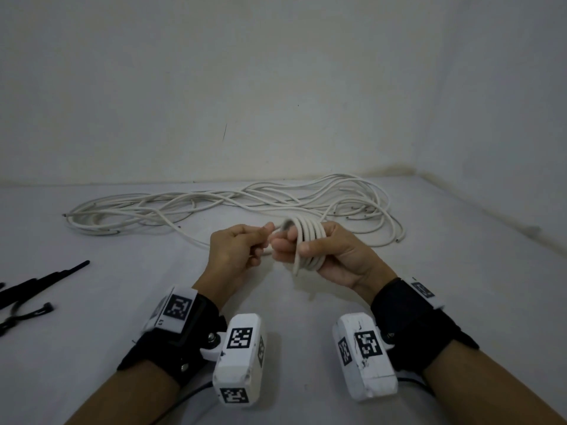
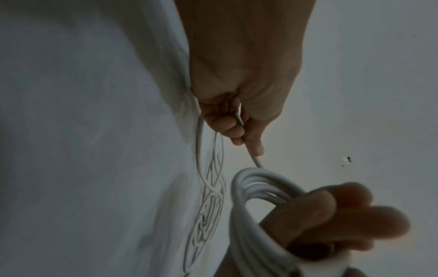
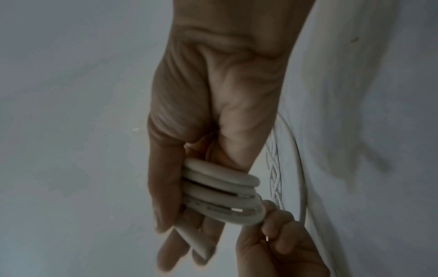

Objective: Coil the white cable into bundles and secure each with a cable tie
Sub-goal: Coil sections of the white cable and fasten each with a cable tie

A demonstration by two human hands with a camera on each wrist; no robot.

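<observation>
My right hand [image 1: 310,246] grips a small coil of white cable [image 1: 308,240], several loops wound around its fingers; the coil [image 3: 222,191] shows stacked against the palm in the right wrist view. My left hand [image 1: 245,245] sits just left of it and pinches the running strand of cable [image 2: 249,150] that leads into the coil [image 2: 255,189]. The loose heap of white cable [image 1: 245,200] lies spread across the table behind both hands. Black cable ties [image 1: 33,286] lie at the left edge of the table.
The grey-white table [image 1: 306,302] meets a plain wall at the back and another on the right. A short free cable end [image 1: 296,268] hangs below the coil. Bare table lies between my wrists and the hands.
</observation>
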